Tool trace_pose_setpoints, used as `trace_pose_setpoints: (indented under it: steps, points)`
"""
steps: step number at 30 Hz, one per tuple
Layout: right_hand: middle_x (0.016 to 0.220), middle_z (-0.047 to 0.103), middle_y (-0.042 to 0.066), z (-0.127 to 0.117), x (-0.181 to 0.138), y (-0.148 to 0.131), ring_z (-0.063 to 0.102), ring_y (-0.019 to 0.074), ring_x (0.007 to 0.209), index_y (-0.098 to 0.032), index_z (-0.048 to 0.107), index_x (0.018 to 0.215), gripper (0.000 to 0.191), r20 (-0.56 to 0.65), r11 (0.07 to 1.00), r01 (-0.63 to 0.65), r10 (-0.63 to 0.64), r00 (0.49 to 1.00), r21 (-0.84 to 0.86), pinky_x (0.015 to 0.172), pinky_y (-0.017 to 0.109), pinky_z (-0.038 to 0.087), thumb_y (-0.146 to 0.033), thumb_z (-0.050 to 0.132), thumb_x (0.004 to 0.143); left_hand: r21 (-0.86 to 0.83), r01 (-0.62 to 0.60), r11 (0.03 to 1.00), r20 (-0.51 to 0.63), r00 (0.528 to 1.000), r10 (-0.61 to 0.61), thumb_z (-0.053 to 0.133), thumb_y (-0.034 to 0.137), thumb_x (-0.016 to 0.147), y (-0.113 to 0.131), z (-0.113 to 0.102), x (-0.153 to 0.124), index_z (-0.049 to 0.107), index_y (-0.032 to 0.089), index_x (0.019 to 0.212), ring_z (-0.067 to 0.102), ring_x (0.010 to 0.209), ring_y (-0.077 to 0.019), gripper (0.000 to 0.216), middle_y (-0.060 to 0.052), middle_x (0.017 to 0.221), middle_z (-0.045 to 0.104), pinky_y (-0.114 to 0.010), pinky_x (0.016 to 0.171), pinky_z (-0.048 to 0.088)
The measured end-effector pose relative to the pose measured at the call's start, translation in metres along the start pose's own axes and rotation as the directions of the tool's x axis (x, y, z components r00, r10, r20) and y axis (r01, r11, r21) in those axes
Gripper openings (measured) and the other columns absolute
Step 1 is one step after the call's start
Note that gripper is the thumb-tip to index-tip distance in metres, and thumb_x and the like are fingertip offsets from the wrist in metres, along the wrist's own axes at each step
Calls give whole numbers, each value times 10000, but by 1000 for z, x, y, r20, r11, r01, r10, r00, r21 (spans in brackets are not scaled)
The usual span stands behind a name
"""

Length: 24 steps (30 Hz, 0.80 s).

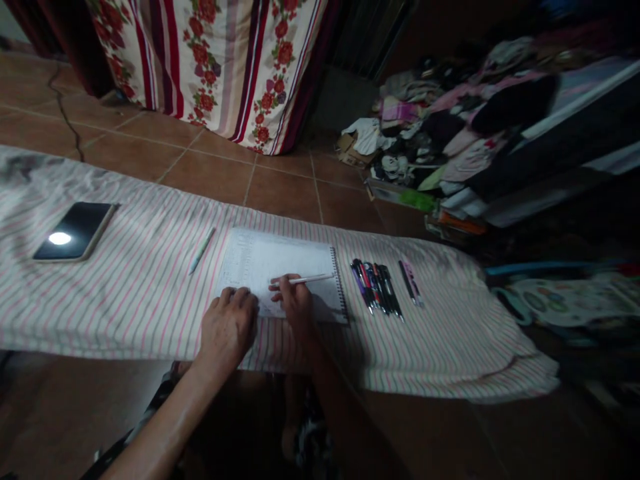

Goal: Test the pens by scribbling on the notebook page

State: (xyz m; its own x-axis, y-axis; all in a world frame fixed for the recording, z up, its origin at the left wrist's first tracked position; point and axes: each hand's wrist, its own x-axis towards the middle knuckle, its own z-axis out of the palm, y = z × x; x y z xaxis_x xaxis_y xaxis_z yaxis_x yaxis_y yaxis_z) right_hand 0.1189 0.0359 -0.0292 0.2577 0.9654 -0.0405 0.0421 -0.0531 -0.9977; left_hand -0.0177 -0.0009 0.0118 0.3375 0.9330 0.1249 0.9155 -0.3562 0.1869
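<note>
A spiral notebook point(300, 257) lies on the striped cloth, its coil on the right side. Small handwriting covers the left part of its page; the rest looks mostly pale. My right hand point(296, 300) is closed round a slim white pen point(317, 277), which slants across the page with its rear end toward the coil. Across the notebook's lower left corner rests my left hand point(229, 323), palm down with bent fingers on the paper and nothing visible in it. Left of the notebook is a light-coloured pen point(202, 251), apart from both hands.
Several pens point(376, 288) lie in a row right of the notebook, with two more pens point(411, 283) beyond them. A phone point(75, 231) reflects light at the far left. Past the cloth-covered surface point(150, 293) are a tiled floor, a floral curtain point(210, 67) and piled clothes point(450, 127).
</note>
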Motion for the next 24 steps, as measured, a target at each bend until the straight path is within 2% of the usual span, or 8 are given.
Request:
trace_pose_setpoints:
  steps: [4, 8, 13, 17, 20, 22, 24]
  points:
    - [780, 664, 62, -15, -6, -9, 659, 147, 661, -164, 518, 788, 350, -37, 994, 12, -8, 999, 107, 482, 215, 505, -510, 545, 747, 26, 11, 1000, -11, 1000, -11, 420, 204, 850, 3, -2, 3, 632, 191, 881, 521, 888, -253, 214, -73, 961, 630, -355, 715, 429]
    - [676, 640, 22, -35, -11, -25, 627, 122, 573, -159, 526, 788, 303, -76, 998, 18, -14, 997, 57, 387, 173, 409, -449, 589, 725, 60, 19, 998, -30, 999, -17, 426, 224, 844, 3, 0, 6, 627, 187, 857, 515, 881, -256, 205, -76, 944, 624, -345, 695, 425]
    - [580, 598, -34, -53, -16, -37, 499, 74, 425, -152, 504, 975, 389, -124, 998, -29, 36, 992, 55, 369, 175, 353, -417, 603, 709, 91, 23, 996, -46, 999, -18, 389, 250, 864, 3, 3, 9, 622, 194, 870, 508, 863, -250, 240, -67, 919, 616, -336, 676, 420]
    - [534, 545, -55, -72, -23, -50, 441, 64, 404, -141, 533, 1049, 422, -31, 998, -15, 13, 999, -69, 391, 186, 335, -437, 563, 750, 96, 25, 995, -52, 998, -20, 392, 260, 860, 2, 5, 10, 617, 196, 873, 502, 861, -245, 234, -68, 907, 604, -326, 667, 418]
    - [536, 526, -47, -99, -29, -59, 441, 70, 427, -148, 593, 1054, 436, 53, 980, -1, 11, 999, -197, 406, 195, 321, -450, 582, 740, 93, 22, 995, -50, 999, -17, 396, 264, 857, 2, 6, 9, 615, 193, 880, 499, 858, -240, 231, -71, 915, 598, -318, 667, 417]
    - [561, 540, -31, -125, -29, -61, 450, 80, 446, -152, 612, 1043, 443, 30, 972, -17, 25, 999, -236, 421, 204, 328, -473, 569, 740, 93, 21, 995, -52, 999, -16, 385, 266, 863, 2, 6, 8, 617, 191, 889, 499, 859, -239, 246, -73, 916, 598, -317, 670, 418]
    - [573, 557, -15, -159, -26, -58, 447, 93, 443, -139, 626, 1011, 481, -70, 952, -49, 29, 997, -302, 426, 221, 336, -512, 562, 715, 94, 20, 995, -53, 998, -15, 377, 264, 867, 2, 5, 7, 622, 188, 896, 499, 861, -241, 258, -76, 914, 600, -318, 674, 418]
